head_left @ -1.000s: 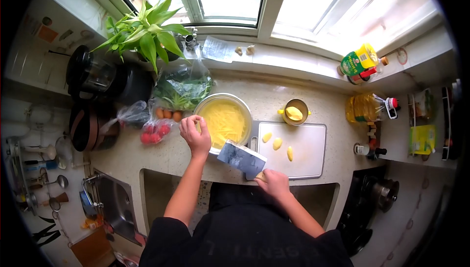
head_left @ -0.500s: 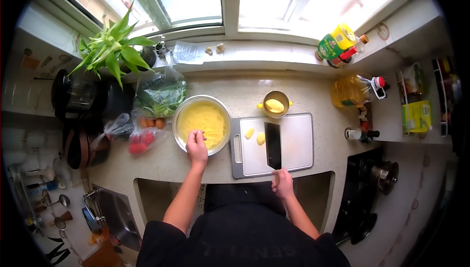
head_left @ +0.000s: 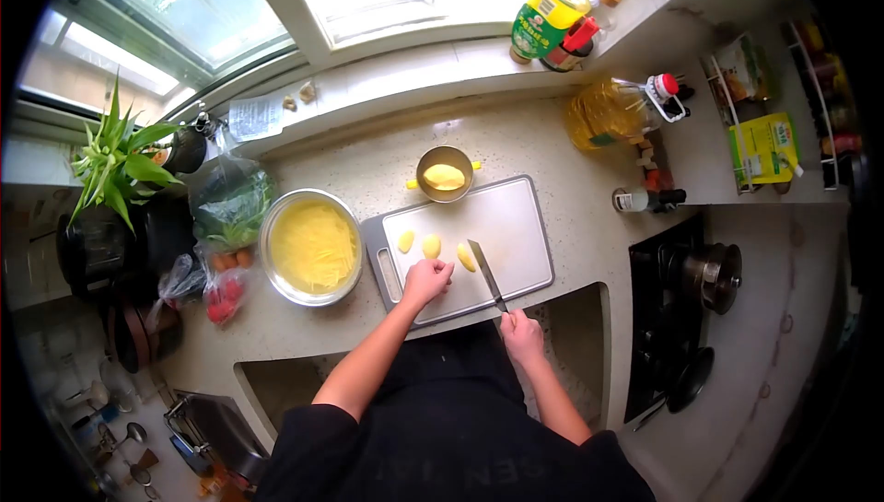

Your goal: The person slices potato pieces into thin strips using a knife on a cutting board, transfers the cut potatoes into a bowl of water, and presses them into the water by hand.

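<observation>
Head view: the right hand (head_left: 522, 336) grips a knife (head_left: 486, 272) by its handle while the left hand (head_left: 429, 283) is over a cutting board (head_left: 516, 221).
The blade is seen nearly edge-on over the board, just beside the rightmost of three yellow pieces (head_left: 431, 246); whether it touches the board cannot be told. The left hand's fingers are curled, near the middle piece; whether they hold anything cannot be told. Left of the board, a large bowl (head_left: 311, 299) contains yellow strips (head_left: 315, 246). By the board's far edge, a small pot (head_left: 442, 157) holds a yellow chunk (head_left: 444, 177).
</observation>
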Demonstrator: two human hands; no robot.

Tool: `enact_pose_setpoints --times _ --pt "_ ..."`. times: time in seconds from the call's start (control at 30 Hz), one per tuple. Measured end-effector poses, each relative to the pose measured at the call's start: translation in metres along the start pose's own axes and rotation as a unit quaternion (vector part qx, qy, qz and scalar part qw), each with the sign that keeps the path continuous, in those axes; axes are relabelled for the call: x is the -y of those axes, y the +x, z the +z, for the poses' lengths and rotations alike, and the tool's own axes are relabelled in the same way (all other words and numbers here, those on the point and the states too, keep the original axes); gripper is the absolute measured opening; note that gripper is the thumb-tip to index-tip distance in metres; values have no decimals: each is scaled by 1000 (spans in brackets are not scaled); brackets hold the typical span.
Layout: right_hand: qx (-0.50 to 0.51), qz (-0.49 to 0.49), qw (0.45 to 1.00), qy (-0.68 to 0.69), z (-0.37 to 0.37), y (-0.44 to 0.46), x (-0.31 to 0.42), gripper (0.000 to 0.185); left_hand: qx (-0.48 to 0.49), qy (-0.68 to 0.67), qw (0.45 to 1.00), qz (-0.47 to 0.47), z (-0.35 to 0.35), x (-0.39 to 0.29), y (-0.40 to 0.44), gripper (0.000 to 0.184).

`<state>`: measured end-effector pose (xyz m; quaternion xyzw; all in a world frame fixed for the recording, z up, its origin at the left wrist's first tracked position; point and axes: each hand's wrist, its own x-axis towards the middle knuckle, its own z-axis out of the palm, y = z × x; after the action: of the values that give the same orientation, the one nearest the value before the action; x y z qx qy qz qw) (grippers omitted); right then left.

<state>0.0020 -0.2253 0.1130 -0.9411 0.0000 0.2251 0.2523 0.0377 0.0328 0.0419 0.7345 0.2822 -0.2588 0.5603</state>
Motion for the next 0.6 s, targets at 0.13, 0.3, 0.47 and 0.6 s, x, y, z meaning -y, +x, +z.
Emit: enact_pose_setpoints --times 0.13,0.3,0.47,0.6 --pt "25 6 1000 14 6 6 -8 37 21 10 999 -36 17 -12 18 42" --pt "43 -17 999 29 7 11 -17 38 26 -73 995 -67 24 -13 27 43" --pt "59 -27 997 30 11 9 -21 39 41 -102 991 -82 23 -10 32 41" --pt "70 -16 997 21 9 7 -18 38 40 -109 989 -94 23 -12 33 39"
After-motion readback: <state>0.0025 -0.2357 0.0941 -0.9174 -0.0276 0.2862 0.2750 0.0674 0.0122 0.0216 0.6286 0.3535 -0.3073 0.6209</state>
